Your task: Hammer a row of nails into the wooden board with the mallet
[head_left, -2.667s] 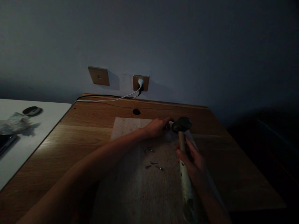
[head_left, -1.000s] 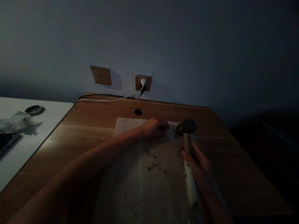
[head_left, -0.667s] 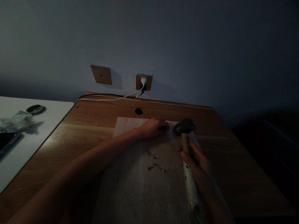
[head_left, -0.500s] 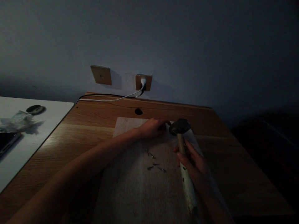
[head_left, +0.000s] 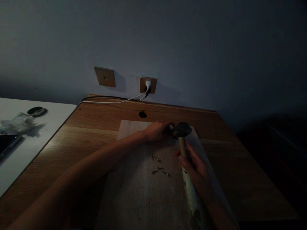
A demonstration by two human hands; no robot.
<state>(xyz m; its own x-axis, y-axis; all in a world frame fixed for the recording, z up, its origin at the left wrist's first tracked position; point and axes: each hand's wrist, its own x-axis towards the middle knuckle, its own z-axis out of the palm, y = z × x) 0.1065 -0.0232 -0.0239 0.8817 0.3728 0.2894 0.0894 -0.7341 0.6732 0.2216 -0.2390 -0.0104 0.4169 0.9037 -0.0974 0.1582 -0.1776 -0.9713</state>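
My right hand [head_left: 195, 167] is wrapped round the pale, worn wooden handle of a hammer [head_left: 189, 187]. The dark hammer head is up over the far right part of a wooden board [head_left: 127, 188], right by the fingertips of my left hand [head_left: 157, 131]. Those left fingers are bent and pinched together low over the board; whatever they hold is hidden in shadow and behind the hammer head. Several small metal nails or screws [head_left: 157, 158] lie loose on the board, nearer to me than my left hand.
Under the board is a wooden desk [head_left: 240, 179] with a round cable hole [head_left: 142, 114]. White and black cables [head_left: 115, 102] run to a wall socket [head_left: 148, 84]. To the left, a white table [head_left: 55, 111] bears a crumpled plastic bag [head_left: 20, 124], a dark round object [head_left: 37, 111] and a dark device [head_left: 8, 145].
The hammer and my right hand have shifted slightly left, bringing the head closer to my left fingertips. My left hand stays almost in place.
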